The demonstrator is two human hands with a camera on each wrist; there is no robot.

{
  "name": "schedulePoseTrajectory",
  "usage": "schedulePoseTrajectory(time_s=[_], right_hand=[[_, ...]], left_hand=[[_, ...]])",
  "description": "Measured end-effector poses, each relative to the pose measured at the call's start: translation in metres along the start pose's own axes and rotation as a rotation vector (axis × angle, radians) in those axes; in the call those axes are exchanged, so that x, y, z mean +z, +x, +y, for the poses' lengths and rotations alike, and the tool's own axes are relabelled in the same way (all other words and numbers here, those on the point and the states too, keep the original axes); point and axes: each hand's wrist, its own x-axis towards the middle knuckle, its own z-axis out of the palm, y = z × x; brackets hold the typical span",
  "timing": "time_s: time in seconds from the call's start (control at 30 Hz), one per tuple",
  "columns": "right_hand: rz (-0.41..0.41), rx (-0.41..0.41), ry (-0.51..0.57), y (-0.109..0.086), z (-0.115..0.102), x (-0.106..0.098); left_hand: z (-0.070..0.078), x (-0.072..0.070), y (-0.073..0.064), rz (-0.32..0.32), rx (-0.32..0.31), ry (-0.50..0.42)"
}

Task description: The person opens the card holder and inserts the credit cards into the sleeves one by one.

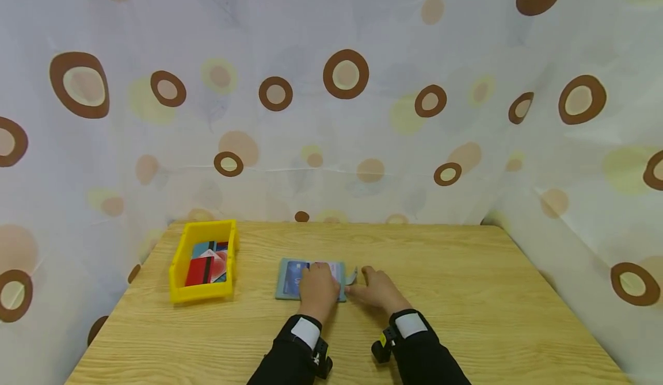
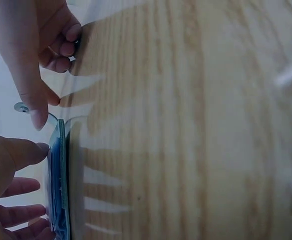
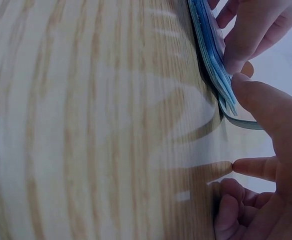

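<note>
A light blue-green card holder [image 1: 281,288] lies spread on the table, its strap [image 1: 352,277] with a snap sticking out at the right end. Under its left page shows a dark blue card [image 1: 294,275]. My left hand [image 1: 318,292] lies over the right half, covering part of it; the thumb and spread fingers touch the upper pages. At the right edge is my right hand [image 1: 380,293], its thumb tip [image 3: 243,82] right at the page corner beside the left hand's fingers. The right index finger points straight to the tabletop, while the other right fingers bend loosely.
To the left on the wooden table [image 1: 466,293] stands a yellow bin [image 1: 176,273]. Several cards lie in it, among them a red card [image 1: 197,271] with a black stripe. A patterned curtain [image 1: 393,143] hangs behind the table and along both sides.
</note>
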Motion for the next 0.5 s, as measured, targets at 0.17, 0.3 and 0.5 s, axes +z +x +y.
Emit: schedulePoseTrajectory(time_s=[0.17,0.3,0.5], right_hand=[[0.000,0.000,-0.005,0.0003,0.0001,0.0012],[-0.004,0.004,-0.009,-0.0001,-0.0001,0.0011],[-0.010,0.006,-0.009,-0.0007,-0.0019,0.0001]], left_hand=[[0.0014,0.0019,-0.0001,-0.007,-0.021,0.009],[0.0034,0.0001,0.0010,-0.034,-0.072,-0.027],[0.0065,-0.0024,0.0026,-0.081,-0.113,-0.019]])
